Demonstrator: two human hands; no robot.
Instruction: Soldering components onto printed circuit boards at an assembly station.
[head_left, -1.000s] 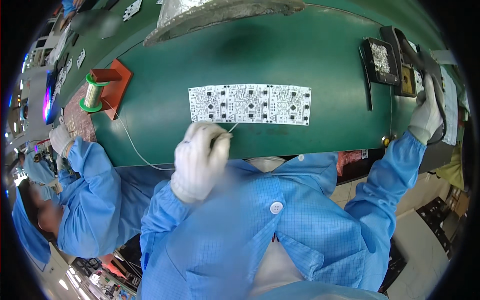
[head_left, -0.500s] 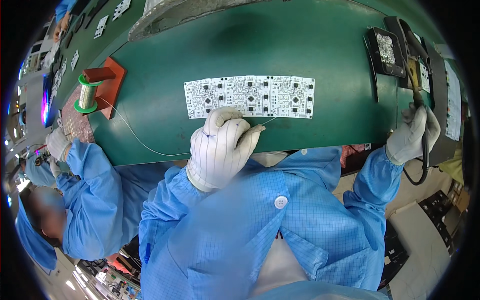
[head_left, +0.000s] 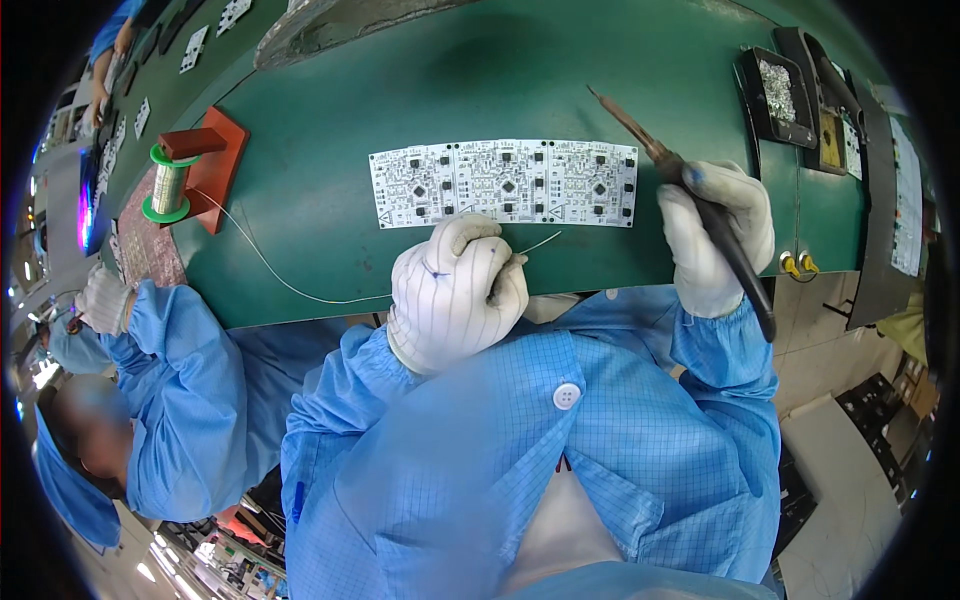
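A joined white circuit board panel (head_left: 505,185) with three sections lies on the green work table. Just below its near edge, my gloved left hand (head_left: 455,290) is closed on thin solder wire (head_left: 541,242), whose free end sticks out to the right of the fingers. The wire trails left to a green-rimmed solder spool (head_left: 168,186) on a reddish-brown stand (head_left: 231,160). Right of the panel, my gloved right hand (head_left: 722,225) grips a soldering iron (head_left: 700,190) by its dark handle. Its tip points up and left, beyond the panel's far right corner and above the table.
A black tray of silvery scraps (head_left: 778,92) and a soldering iron holder (head_left: 825,80) stand at the far right. A metal hood (head_left: 350,25) overhangs the far edge. At left, a co-worker in blue (head_left: 190,400) sits close by, with more boards (head_left: 193,50) farther up.
My right hand has moved left from the holder area, bringing the soldering iron over beside the panel. My left hand has shifted slightly right, still holding the wire.
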